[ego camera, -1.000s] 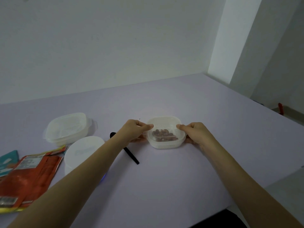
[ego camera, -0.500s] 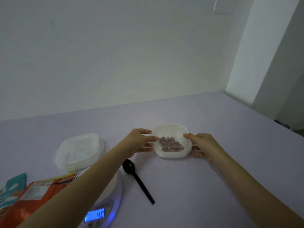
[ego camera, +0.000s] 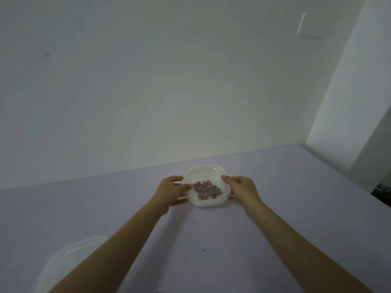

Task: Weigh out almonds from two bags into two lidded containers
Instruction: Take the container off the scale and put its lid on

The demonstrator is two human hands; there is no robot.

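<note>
A: Grip?
B: Left hand [ego camera: 171, 191] and right hand [ego camera: 241, 188] each curl round opposite sides of the white container [ego camera: 206, 174], thumbs on its top edge. Almonds [ego camera: 206, 189] lie inside.
A: Location?
B: Far middle of the lilac table [ego camera: 275, 187], near the plain white wall [ego camera: 148, 81]. A second container [ego camera: 69, 256], blurred, sits lower left.

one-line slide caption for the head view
Left hand and right hand grip a container of almonds at a lilac table.

Lilac table [ego camera: 296, 208] w/ almond container [ego camera: 206, 172] mid-back, blurred clear container [ego camera: 69, 258] near-left.
</note>
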